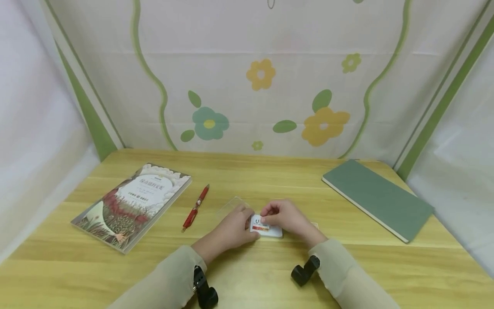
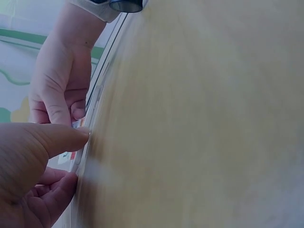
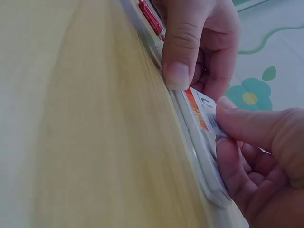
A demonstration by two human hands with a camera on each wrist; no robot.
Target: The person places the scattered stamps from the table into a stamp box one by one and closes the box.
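Observation:
A small white stack of cards [image 1: 274, 232] with rounded corners lies flat on the wooden table. Its top card [image 3: 201, 110] carries a dark U-shaped mark and an orange-red strip. My left hand [image 1: 230, 229] grips the stack's left end, with the thumb [image 3: 178, 76] on the near edge and the fingers beyond. From the right, my right hand [image 1: 287, 217] pinches the top card between thumb and forefinger, its other fingers curled. In the left wrist view, the hands cover most of the stack.
A clear plastic case [image 1: 236, 200] lies partly behind the left hand. Further left are a red pen [image 1: 195, 209] and a picture-covered book [image 1: 133, 206]. A green notebook [image 1: 378, 199] lies at the right. A flowered curtain [image 1: 239, 98] hangs behind the table.

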